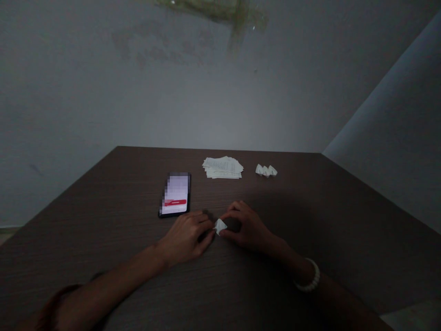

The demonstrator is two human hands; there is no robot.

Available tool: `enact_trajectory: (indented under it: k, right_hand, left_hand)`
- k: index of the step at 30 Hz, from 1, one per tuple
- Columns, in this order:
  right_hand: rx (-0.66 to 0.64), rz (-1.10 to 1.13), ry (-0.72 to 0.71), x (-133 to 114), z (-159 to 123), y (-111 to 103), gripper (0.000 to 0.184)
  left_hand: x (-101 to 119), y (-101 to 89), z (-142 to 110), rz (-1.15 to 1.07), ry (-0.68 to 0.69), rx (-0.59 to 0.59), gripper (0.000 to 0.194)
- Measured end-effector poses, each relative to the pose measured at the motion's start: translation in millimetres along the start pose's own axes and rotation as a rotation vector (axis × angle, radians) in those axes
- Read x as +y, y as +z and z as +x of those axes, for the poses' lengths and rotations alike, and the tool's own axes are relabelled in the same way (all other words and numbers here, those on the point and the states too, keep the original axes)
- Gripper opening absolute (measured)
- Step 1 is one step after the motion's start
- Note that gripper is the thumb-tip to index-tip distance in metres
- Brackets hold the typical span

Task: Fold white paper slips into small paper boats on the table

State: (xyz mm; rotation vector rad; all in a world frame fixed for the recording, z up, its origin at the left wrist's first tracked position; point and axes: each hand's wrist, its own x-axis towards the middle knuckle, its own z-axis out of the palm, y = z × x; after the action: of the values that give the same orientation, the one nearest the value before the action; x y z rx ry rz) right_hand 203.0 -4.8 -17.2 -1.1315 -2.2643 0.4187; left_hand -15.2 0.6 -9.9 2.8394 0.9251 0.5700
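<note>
Between my hands, low over the dark table (220,285), is a small piece of folded white paper (220,226). My left hand (191,233) pinches its left side between thumb and forefinger. From the right, the thumb and forefinger of my right hand (246,227) close on the paper's other edge. Its shape is pointed, roughly a small diamond; the finer folds are too small to make out. At the back right sit several small folded white paper pieces (266,171) in a row, much like the one I hold.
Beyond my hands lies a loose stack of white paper slips (223,168), some with faint print. A phone (175,194) with a lit screen and a red bar lies by my left hand. The table meets a grey wall (206,105) with a stained patch at the back.
</note>
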Motion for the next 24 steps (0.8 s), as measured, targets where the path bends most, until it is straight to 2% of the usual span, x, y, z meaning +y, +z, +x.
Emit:
enact_trajectory:
  k: [5,8,11,14,24]
  right_hand:
    - [0.074,0.132,-0.016,-2.7,0.9,1.8,0.026]
    - [0.102,0.199,-0.025,-4.4,-0.2,3.9,0.015]
    - [0.128,0.215,-0.063,-4.9,-1.2,5.6,0.005]
    - [0.162,0.194,-0.099,-3.6,-1.2,6.6,0.004]
    - [0.19,0.069,-0.27,-2.2,2.6,6.6,0.007]
  left_hand:
    - [-1.4,-0.2,-0.6,-0.052,-0.049,0.035,0.016]
    - [-3.2,-1.7,-1.2,-0.106,-0.07,0.064,0.014]
    - [-4.7,-2.7,-1.5,-0.171,-0.02,0.101,0.014]
    - [-5.0,-2.2,-1.6,-0.195,0.032,0.127,0.017]
    - [-5.0,-5.0,-3.1,-0.174,0.046,0.042,0.023]
